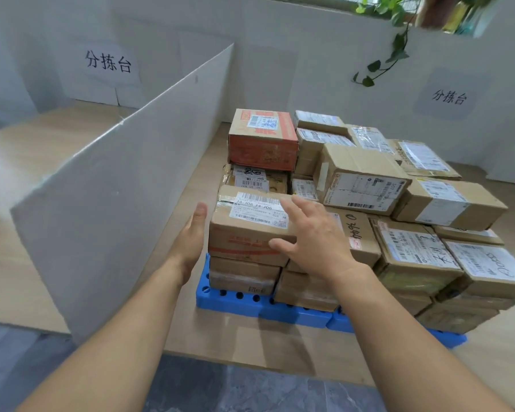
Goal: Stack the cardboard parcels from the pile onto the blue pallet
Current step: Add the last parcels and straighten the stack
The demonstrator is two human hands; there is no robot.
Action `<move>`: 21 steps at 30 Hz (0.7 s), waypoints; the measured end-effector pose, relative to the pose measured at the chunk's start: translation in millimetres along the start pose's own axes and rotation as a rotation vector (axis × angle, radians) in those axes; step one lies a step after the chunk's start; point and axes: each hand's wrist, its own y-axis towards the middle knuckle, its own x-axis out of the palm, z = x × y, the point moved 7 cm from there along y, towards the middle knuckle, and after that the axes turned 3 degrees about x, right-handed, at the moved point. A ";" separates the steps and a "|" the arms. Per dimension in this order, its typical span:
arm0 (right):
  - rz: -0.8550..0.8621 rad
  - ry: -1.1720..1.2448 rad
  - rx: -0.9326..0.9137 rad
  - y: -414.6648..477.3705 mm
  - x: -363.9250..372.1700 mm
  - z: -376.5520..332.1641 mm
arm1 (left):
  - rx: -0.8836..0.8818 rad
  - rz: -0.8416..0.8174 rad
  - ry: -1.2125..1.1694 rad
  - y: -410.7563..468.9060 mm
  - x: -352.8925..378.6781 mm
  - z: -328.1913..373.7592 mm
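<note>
A blue pallet (244,303) lies on the wooden floor, loaded with several cardboard parcels in two or three layers. At its near left corner a brown parcel with white barcode labels (250,224) sits on top of a lower parcel (241,275). My left hand (191,236) lies flat against this parcel's left side, fingers straight. My right hand (312,236) hovers over its right end with fingers spread; whether it touches is unclear. A red-orange parcel (263,141) tops the far left corner.
A tall white partition board (125,185) runs diagonally close along the pallet's left side. White walls with paper signs (109,62) enclose the back. A plant (396,40) hangs at the top right. Grey stone floor (235,388) lies nearest me.
</note>
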 end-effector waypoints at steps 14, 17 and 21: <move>-0.118 -0.034 0.051 59.6 19.1 -37.6 | 0.016 -0.203 -0.143 46.4 2.1 3.9; -0.149 -0.028 0.064 66.7 24.5 -41.1 | 0.055 -0.302 -0.157 58.5 11.0 13.4; -0.159 0.007 0.092 67.2 27.6 -40.5 | 0.043 -0.362 -0.143 70.1 19.7 4.6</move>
